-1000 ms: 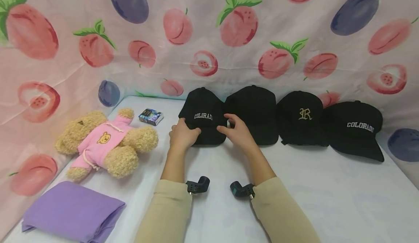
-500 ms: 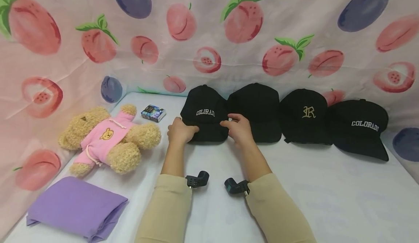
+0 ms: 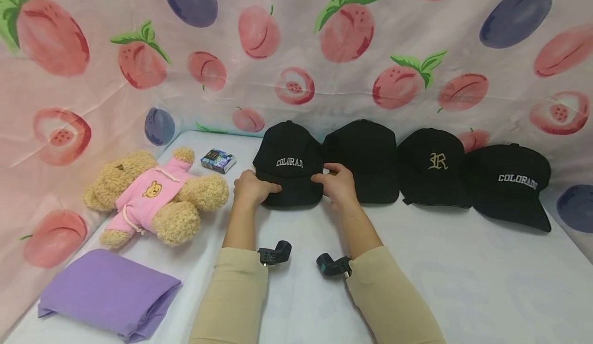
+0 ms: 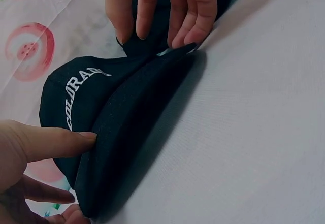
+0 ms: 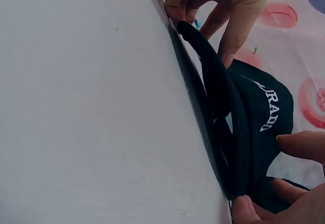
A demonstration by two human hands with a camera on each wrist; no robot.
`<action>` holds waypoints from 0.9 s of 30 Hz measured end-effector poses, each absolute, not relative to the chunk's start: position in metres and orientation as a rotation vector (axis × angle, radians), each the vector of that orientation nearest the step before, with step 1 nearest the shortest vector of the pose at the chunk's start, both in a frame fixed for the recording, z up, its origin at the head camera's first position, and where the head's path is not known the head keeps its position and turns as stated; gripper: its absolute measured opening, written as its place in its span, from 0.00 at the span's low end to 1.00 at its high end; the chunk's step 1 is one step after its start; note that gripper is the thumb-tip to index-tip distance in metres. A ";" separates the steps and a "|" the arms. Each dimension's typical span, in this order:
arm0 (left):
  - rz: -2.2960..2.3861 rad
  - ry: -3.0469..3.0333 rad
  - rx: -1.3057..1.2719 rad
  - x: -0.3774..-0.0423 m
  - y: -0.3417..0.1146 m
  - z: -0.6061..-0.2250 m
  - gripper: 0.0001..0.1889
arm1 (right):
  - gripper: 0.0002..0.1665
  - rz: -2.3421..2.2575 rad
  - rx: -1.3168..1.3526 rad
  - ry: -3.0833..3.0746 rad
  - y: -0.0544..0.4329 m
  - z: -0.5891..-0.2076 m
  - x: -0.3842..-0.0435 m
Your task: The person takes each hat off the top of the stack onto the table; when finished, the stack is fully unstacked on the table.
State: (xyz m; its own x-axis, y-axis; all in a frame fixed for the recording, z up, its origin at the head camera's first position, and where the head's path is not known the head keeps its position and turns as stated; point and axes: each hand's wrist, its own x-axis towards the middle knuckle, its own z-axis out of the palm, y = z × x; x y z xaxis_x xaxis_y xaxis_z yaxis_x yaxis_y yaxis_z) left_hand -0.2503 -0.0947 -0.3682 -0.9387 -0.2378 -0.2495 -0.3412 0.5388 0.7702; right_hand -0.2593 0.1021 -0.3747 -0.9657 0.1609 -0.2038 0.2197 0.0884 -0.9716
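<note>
A black baseball cap (image 3: 289, 148) lettered COLORADO stands at the left end of a row of black caps, its brim facing me. My left hand (image 3: 250, 187) grips its left side, thumb on top of the brim and fingers around the brim's corner, as the left wrist view shows. On the other side, my right hand (image 3: 340, 184) holds the cap's edge, with fingertips at the brim's right corner (image 4: 189, 49). A plain black cap (image 3: 363, 153) stands close behind my right hand.
Farther right are a black cap with a gold R (image 3: 431, 169) and another COLORADO cap (image 3: 509, 179). To the left lie a teddy bear (image 3: 153, 194) in pink, a small box (image 3: 217, 160) and a folded purple cloth (image 3: 108, 292). Fruit-print fabric (image 3: 343, 81) hangs behind.
The head view has shifted slightly. My left hand has moved a little left and lower along the brim, and my right thumb and fingers have drawn closer at the cap's right side.
</note>
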 end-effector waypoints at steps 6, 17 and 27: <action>1.384 2.634 -0.519 -0.250 -0.096 -0.368 0.42 | 0.36 -1.967 0.370 2.323 0.101 -0.374 -0.258; 1.502 2.593 -0.489 -0.248 -0.096 -0.371 0.42 | 0.39 -1.819 0.244 2.464 0.101 -0.379 -0.259; 1.501 2.667 -0.446 -0.247 -0.091 -0.371 0.40 | 0.42 -1.655 0.167 2.594 0.099 -0.379 -0.258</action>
